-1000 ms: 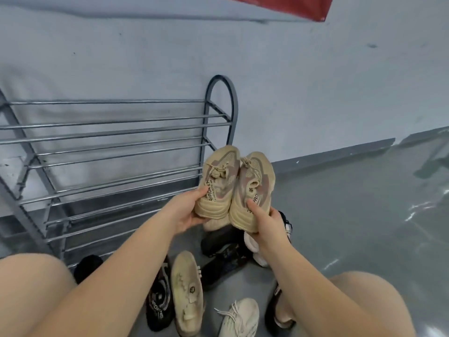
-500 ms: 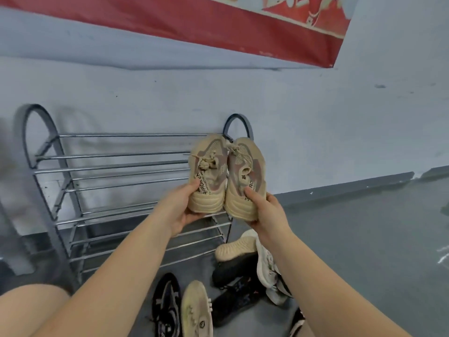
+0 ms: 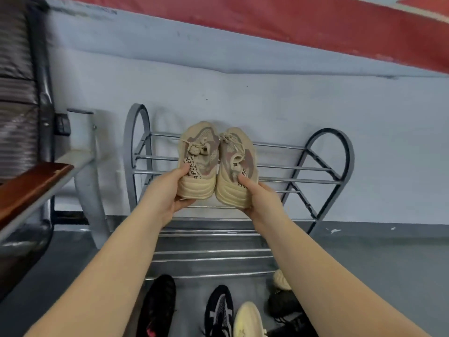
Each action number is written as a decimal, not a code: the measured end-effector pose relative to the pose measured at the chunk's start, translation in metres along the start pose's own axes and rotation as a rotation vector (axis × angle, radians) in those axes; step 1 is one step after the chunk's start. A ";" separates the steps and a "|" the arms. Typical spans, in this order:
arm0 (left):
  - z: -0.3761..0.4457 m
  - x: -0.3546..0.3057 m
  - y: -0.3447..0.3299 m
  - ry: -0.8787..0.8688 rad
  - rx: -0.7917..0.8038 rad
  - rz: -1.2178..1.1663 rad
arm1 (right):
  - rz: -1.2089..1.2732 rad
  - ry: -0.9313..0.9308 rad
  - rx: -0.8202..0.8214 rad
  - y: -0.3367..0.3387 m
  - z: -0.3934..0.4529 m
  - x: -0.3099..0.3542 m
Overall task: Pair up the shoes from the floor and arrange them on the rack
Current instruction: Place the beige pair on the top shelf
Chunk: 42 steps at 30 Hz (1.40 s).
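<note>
Both hands are up in front of the grey metal shoe rack with arched ends [image 3: 323,166], each carrying one shoe of a matched pair. The left hand [image 3: 170,190] grips the heel of the left beige knit sneaker with brown patches [image 3: 198,164], thumb pressed on the lettered side strip, the other fingers [image 3: 185,203] curled underneath the ribbed sole. The right hand [image 3: 261,198] holds the right beige knit sneaker with brown patches [image 3: 237,169] the same way, thumb on top near the collar, the rest of its fingers hidden behind the sole. The two sneakers touch side by side, toes pointing up and away toward the pale wall [image 3: 267,98], hovering over the rack's upper chrome bars and not resting on them. Down on the grey floor [image 3: 376,276], just before the rack's lowest bars, lie a black shoe with a pink spot [image 3: 160,302], a black-and-white knit shoe [image 3: 220,310], a cream shoe [image 3: 249,319], and a dark shoe [image 3: 283,305] partly hidden by the right forearm.
</note>
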<state>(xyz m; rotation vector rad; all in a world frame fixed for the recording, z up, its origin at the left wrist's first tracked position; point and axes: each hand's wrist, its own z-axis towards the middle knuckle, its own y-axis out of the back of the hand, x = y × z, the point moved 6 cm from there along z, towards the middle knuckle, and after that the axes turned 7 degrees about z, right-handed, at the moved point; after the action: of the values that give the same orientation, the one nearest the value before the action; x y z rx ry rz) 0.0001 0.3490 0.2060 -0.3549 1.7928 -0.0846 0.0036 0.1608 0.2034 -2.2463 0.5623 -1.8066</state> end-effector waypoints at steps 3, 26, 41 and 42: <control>0.018 -0.009 0.021 -0.011 -0.040 -0.044 | -0.073 -0.002 0.011 -0.028 0.017 -0.001; 0.077 -0.033 0.042 -0.196 -0.242 0.455 | -0.294 0.071 -0.061 -0.063 0.087 0.005; 0.075 -0.022 0.047 -0.319 -0.317 0.686 | -0.917 0.233 0.011 -0.067 0.071 0.007; 0.072 -0.021 0.047 -0.313 -0.294 0.712 | -0.919 0.238 0.017 -0.065 0.070 0.006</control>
<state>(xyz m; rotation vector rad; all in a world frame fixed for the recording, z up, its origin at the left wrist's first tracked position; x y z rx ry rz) 0.0643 0.4087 0.1958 0.0798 1.5257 0.7034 0.0830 0.2121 0.2177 -2.4867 -0.5787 -2.4446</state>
